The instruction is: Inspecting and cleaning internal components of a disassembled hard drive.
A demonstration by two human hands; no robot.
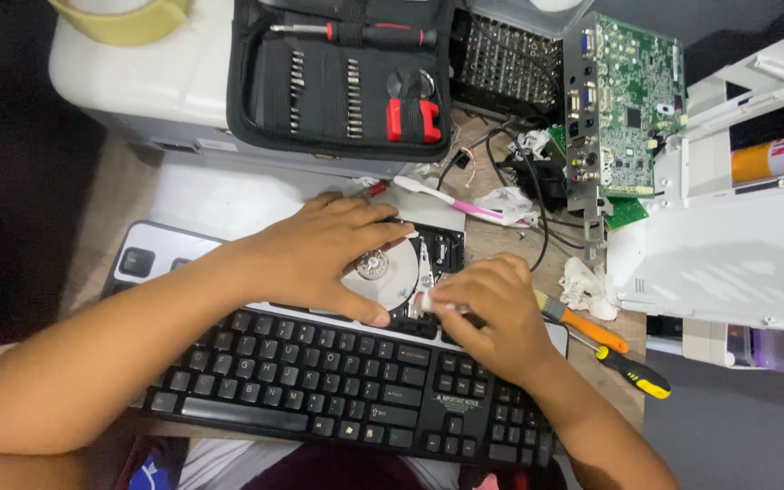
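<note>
While the left hand (319,259) lies flat, fingers together, over the opened hard drive (410,268), the right hand (492,308) pinches a small white wad (435,304) against the drive's 5 o'clock edge, fingertips clamped on it. The drive sits at the centre of the view, partly resting on the far edge of a black keyboard (338,381) and on a white slab (220,195) beyond it. Judged from its metal body, the drive is stiff and fairly heavy for its bulk; its bare mirror platter (396,277) looks slippery and easily marked, and the arm mechanism at 3 o'clock of the platter looks fragile, so the sound hold is by the frame's outer edges, never the disc face. At 12 o'clock an open black tool case (342,77) shows rows of bits and a red-handled screwdriver (356,34). At 1 o'clock stands a green circuit board (628,100) with loose black cables (519,172) beside it. At 3 o'clock is a white plastic housing (728,236); near 4 o'clock lie an orange-handled brush (592,328) and a yellow-tipped screwdriver (632,372). A pink-and-white toothbrush (465,204) lies just beyond the drive, with crumpled tissue (587,286) near the housing. A tape roll (129,18) sits at 11 o'clock. The wooden bench (501,240) is crowded, with little free room around the drive.
</note>
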